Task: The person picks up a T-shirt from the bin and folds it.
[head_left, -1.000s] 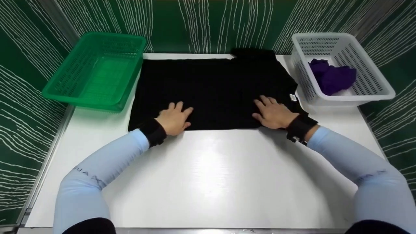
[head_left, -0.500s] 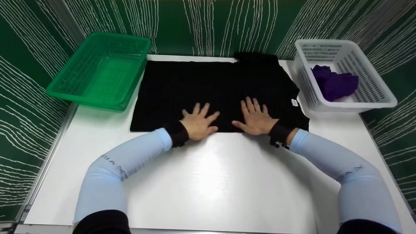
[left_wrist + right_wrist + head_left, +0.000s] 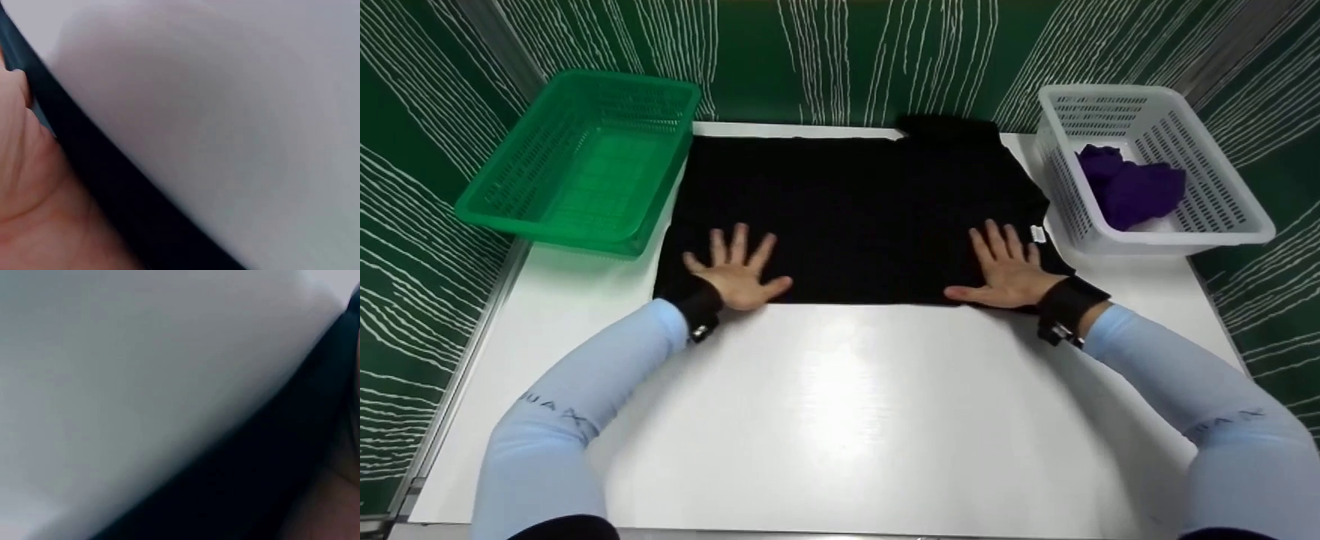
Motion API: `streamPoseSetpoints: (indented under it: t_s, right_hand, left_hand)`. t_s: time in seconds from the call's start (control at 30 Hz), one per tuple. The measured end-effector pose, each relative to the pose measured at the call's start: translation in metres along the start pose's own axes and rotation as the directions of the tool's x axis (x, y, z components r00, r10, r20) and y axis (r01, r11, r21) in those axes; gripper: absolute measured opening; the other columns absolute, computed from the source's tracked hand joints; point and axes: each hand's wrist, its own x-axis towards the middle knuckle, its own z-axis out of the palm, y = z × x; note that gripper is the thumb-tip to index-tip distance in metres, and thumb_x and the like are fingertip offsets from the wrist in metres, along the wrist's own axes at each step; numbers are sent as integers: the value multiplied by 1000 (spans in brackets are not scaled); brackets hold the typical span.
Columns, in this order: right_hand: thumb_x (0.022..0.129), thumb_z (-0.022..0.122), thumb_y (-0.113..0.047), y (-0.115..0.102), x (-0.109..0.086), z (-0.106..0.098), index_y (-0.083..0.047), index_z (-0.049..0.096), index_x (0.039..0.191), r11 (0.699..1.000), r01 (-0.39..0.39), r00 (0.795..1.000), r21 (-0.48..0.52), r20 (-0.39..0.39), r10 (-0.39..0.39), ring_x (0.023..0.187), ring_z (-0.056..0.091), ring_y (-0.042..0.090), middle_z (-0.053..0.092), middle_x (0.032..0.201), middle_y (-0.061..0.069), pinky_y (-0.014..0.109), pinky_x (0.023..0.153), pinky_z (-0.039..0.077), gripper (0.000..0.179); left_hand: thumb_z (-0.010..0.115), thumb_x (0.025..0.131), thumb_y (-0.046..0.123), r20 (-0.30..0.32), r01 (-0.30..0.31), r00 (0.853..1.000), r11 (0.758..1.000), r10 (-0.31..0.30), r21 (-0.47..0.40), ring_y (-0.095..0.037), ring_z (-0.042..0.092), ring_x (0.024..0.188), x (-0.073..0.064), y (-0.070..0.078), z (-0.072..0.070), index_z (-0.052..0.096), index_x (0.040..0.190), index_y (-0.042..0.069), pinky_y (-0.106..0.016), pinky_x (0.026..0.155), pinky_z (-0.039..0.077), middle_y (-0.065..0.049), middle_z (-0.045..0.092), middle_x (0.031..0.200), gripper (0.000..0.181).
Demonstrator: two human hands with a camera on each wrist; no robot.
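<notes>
A black T-shirt (image 3: 847, 210) lies spread flat on the white table, its hem side to the left and a sleeve at the back right. Near its right edge shows a small white label (image 3: 1038, 234). My left hand (image 3: 739, 281) rests palm down on the front left part of the shirt, fingers straight and spread. On the front right part lies my right hand (image 3: 1009, 279), also flat with fingers spread. Both wrist views catch only part of a palm (image 3: 34, 197), the shirt's dark edge (image 3: 242, 467) and blurred white surface.
At the back left stands a green plastic basket (image 3: 577, 232) with nothing visible in it. A white basket (image 3: 1185, 238) at the back right holds a crumpled purple cloth (image 3: 1140, 191). White table (image 3: 840, 420) extends in front; green walls close off the back and sides.
Both hands first slid inward along the shirt's front edge, then apart again, the left to the left and the right to the right. The shirt stays in place, flat.
</notes>
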Motion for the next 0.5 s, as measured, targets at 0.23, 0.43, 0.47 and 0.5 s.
streamPoseSetpoints:
  t_s: [0.23, 0.43, 0.47, 0.5]
  right_hand:
    - [104, 51, -84, 12, -10, 1, 1, -12, 177, 999, -25, 1000, 20, 8, 25, 167, -20, 66, -24, 184, 31, 88, 130, -7, 128]
    - [103, 52, -84, 3, -22, 5, 4, -10, 177, 999, -32, 999, 5, 22, 32, 167, -17, 68, -22, 184, 33, 89, 130, -3, 130]
    - [103, 52, -84, 0, -25, 6, 4, -10, 177, 1000, -31, 999, -1, 27, 31, 167, -17, 68, -22, 184, 33, 89, 129, -2, 131]
    - [102, 53, -85, -2, -27, 7, 4, -9, 177, 1000, -29, 999, -9, 31, 30, 167, -16, 68, -21, 184, 34, 90, 129, -1, 131]
  left_hand:
    - [47, 87, 104, -19, 91, 996, 994, -92, -52, -66, -27, 166, -35, -23, -15, -17, 180, 32, -101, 118, 3, -28, -33, 182, 135]
    - [50, 78, 110, -9, 129, 992, 991, -129, -34, -70, -21, 166, -55, -24, -15, -17, 180, 24, -99, 120, 13, -38, -30, 179, 150]
    - [50, 77, 111, -7, 136, 991, 991, -136, -21, -72, -20, 165, -58, -24, -15, -17, 180, 23, -99, 119, 15, -39, -29, 179, 151]
    - [49, 78, 111, -6, 144, 990, 990, -144, -5, -72, -17, 165, -61, -24, -14, -17, 180, 22, -99, 119, 17, -40, -27, 179, 151]
